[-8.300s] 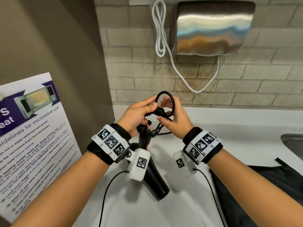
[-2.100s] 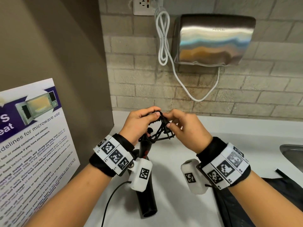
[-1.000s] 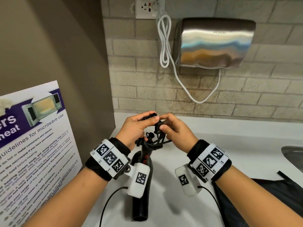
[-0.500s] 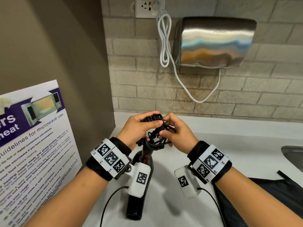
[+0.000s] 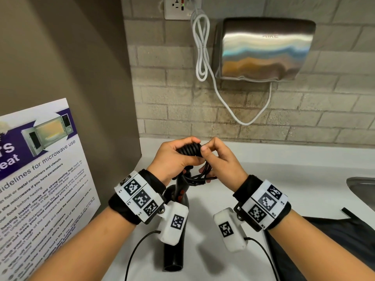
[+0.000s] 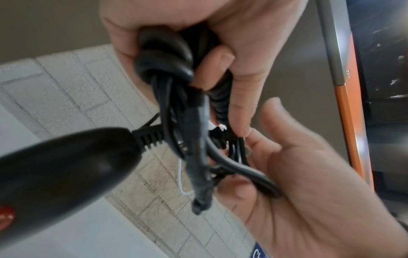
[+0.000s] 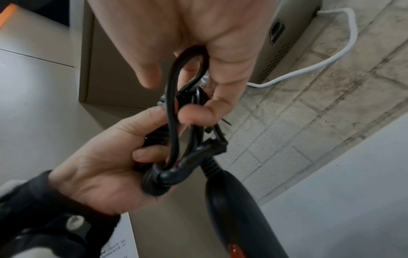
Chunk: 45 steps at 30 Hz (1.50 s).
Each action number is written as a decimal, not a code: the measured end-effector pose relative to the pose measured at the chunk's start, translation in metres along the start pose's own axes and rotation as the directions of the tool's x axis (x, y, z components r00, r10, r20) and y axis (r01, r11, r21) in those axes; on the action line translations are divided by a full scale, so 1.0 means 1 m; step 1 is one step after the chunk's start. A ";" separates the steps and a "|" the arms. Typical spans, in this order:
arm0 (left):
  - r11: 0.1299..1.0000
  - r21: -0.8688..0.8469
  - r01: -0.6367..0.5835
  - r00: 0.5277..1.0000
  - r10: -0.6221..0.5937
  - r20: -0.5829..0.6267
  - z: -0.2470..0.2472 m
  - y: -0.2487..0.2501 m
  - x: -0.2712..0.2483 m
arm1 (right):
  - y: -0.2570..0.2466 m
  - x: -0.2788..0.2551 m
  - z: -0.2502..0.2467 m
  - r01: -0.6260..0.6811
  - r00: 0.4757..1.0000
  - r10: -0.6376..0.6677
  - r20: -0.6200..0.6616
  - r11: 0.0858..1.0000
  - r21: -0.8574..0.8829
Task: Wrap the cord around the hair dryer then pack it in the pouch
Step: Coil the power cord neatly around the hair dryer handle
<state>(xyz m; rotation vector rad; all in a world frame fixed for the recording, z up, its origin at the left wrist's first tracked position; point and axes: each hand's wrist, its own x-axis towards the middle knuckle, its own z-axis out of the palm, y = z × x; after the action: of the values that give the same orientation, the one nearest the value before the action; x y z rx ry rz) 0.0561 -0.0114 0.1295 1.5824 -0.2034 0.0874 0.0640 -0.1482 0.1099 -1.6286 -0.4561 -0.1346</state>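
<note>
The black hair dryer hangs barrel-down over the white counter; its handle with a red switch shows in both wrist views. Its black cord is gathered into a bundle above the handle end, with several tight turns wound round it. My left hand grips those turns, thumb on top. My right hand pinches a loose loop of cord just beside the bundle. The black pouch lies flat on the counter at the lower right, under my right forearm.
A steel hand dryer with a white cable hangs on the brick wall ahead, below a socket. A microwave notice stands at the left. A sink edge shows at the far right.
My hands have closed in on the bundle and the cord's loose loops have tightened into close turns. The hanging dryer has swung slightly left.
</note>
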 end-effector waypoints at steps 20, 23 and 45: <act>0.986 -0.006 -0.164 0.980 0.163 0.114 -0.007 -0.009 -0.003 | 0.008 0.009 -0.014 -0.186 0.964 0.184 0.193 0.983 -0.011; 0.982 -0.039 -0.184 0.979 0.187 0.086 -0.007 -0.012 -0.003 | 0.010 0.011 -0.012 -0.127 0.981 0.110 0.160 0.987 0.097; 0.991 0.016 0.134 0.978 -0.135 0.158 -0.009 -0.002 -0.005 | 0.019 0.008 -0.012 0.076 0.992 -0.081 0.093 0.995 0.061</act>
<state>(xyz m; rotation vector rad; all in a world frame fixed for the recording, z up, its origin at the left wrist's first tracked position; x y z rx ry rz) 0.0520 -0.0020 0.1271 1.6049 -0.2198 -0.1437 0.0802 -0.1593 0.0968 -1.5658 -0.5930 -0.1017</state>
